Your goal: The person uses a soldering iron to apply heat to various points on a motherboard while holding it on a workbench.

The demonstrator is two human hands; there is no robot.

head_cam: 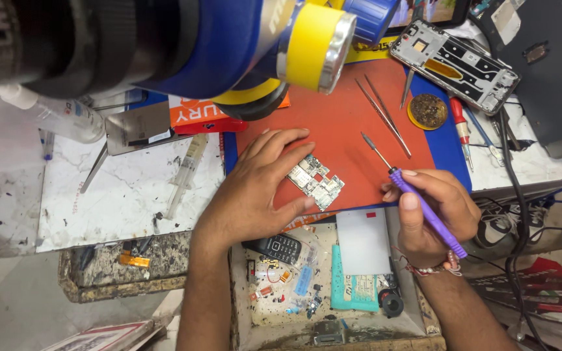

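Observation:
My left hand [255,188] lies flat on the orange work mat [339,123], fingertips steadying a small phone circuit board [315,182]. My right hand [434,214] grips a purple-handled soldering iron [424,208] like a pen. Its metal tip points up-left over the mat, a short way right of the board and not touching it. A blue and yellow microscope head [242,39] hangs over the top of the view.
Tweezers [385,114] and a round brass tip cleaner [428,110] lie on the mat's far side. An opened phone frame [463,65] sits at back right. A syringe [187,172] rests on the marble slab at left. An open drawer [313,279] below holds a keypad phone and parts.

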